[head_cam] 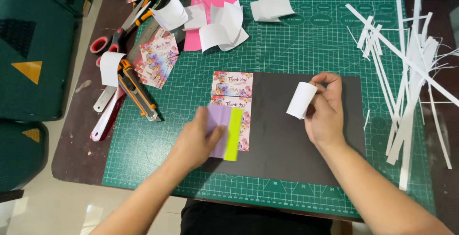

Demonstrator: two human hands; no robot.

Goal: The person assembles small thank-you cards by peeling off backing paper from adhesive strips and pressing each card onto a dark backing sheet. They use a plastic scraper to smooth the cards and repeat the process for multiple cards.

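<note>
Head camera looks down on my green cutting mat (306, 48). My left hand (198, 139) presses a lilac and lime scraper card (227, 132) flat onto the lower of two floral cards (232, 84), which lie at the left edge of a dark sheet (282, 139). My right hand (325, 110) pinches a curled white backing paper (301, 100) above that sheet. White paper strips (406, 72) lie well to the right.

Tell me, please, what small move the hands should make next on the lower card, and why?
Probably drop the curled white backing held by the right hand and steady the black sheet. The left hand is pressing a purple and yellow scraper on the lower card, so that card seems already stuck down.
</note>
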